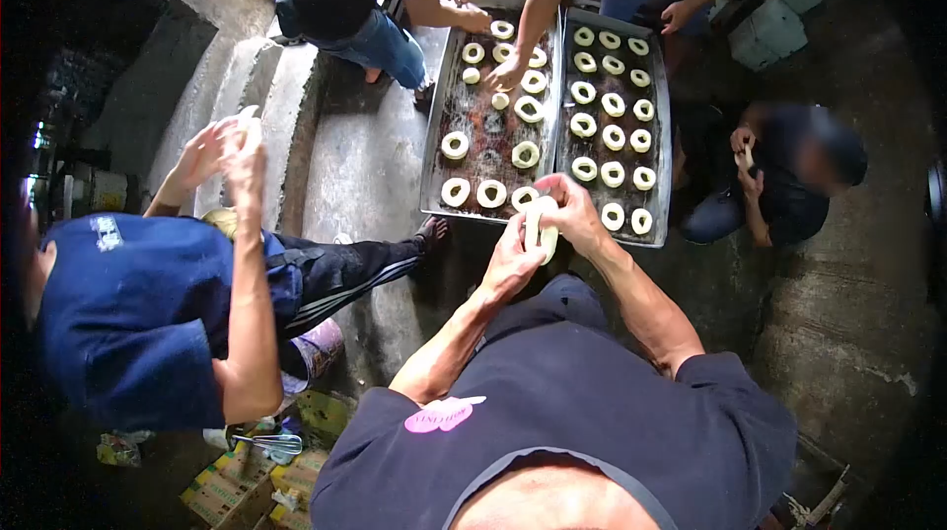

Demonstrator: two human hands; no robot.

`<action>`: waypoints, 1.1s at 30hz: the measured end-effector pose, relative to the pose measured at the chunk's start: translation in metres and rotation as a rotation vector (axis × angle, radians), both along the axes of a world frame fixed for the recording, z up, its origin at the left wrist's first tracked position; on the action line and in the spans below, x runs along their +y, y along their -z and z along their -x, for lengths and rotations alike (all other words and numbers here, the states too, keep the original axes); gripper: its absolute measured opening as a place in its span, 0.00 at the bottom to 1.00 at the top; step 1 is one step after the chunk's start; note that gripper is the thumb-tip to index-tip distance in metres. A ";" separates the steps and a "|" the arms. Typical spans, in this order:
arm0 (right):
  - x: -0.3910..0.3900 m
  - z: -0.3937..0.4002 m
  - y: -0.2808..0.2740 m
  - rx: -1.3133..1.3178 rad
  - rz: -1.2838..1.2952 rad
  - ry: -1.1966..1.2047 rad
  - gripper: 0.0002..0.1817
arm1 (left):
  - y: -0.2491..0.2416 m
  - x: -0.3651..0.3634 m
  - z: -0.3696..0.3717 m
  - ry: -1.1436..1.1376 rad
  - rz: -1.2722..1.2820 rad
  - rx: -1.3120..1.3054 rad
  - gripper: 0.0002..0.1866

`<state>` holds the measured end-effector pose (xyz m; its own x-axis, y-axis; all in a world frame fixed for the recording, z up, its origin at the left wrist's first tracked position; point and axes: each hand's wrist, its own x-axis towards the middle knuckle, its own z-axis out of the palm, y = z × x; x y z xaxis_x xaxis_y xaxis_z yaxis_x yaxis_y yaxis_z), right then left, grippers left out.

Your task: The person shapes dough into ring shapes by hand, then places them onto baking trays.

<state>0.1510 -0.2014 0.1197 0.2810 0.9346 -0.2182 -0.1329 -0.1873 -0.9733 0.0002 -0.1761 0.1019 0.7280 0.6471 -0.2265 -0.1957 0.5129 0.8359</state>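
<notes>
Just beyond the near edge of the left tray point(428, 175), a pale dough ring point(542, 224) is held in front of the chest. My left hand point(513, 259) grips it from the left and below, and my right hand point(572, 214) has its fingers wrapped round the top and right side. Rows of dough rings lie on the left tray, among them one ring point(491, 193) left of my hands, with two small round dough pieces higher up. The right tray point(663, 135) bears three columns of rings, such as one point(612, 174).
Two co-workers stand at the far side, one reaching a hand point(508, 71) over the left tray. A person in blue point(138, 313) at the left holds dough up. Another person point(789, 175) sits at the right. A whisk point(276, 443) and boxes point(232, 491) lie at lower left.
</notes>
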 end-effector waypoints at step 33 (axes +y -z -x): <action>0.117 -0.068 0.251 -0.911 0.352 -0.357 0.13 | 0.189 -0.046 0.117 -0.211 -0.078 0.997 0.17</action>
<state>0.2188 -0.0845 -0.1310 0.1958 0.9202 -0.3390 0.7442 -0.3646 -0.5597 -0.1169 -0.2224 -0.0873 0.1009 0.7792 -0.6186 0.5273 0.4853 0.6974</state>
